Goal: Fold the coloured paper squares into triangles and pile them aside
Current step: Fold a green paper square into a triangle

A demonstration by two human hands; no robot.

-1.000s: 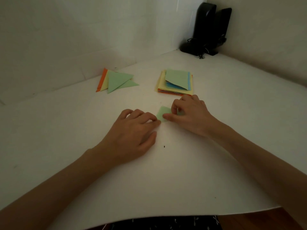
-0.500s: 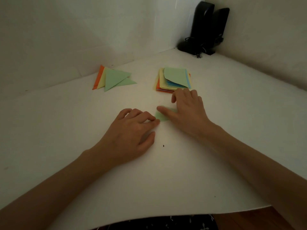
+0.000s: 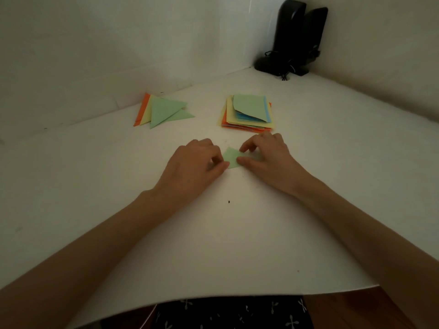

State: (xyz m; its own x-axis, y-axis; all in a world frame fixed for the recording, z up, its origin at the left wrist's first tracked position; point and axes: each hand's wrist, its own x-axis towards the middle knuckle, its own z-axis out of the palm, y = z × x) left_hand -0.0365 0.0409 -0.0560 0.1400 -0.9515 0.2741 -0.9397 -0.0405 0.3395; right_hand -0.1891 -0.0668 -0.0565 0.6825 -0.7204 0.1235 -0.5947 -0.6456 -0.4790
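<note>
- the green paper (image 3: 231, 158) lies on the white surface (image 3: 237, 245), right in the gap between the two hands; only a small wedge of it shows, the rest is tucked under the right hand
- left hand (image 3: 194, 167) has its fingers (image 3: 209, 148) curled in, with thumb tip and forefinger nipping the paper's near-left corner; nothing else in it
- right hand (image 3: 270, 160) is curled too; the thumb lies across the paper and the forefinger arches over it, so it reads as a pinch; whatever is under the palm is hidden
- the bit that matters: the paper touches both sets of fingertips; its visible corner points away from the person, and its long edge seems to run hand to hand, left to right, though I can't be sure
- my guess is the fold is getting lined up or creased; it isn't piled yet
- the pile of triangles (image 3: 164, 111) sits off to the far left, so the left hand is nearer for dropping this one off
- the stack of squares (image 3: 248, 115) is just beyond the right hand, so that hand is nearer for the next sheet; plenty left there
- black speakers (image 3: 294, 36) sit in the far corner, well apart from everything
</note>
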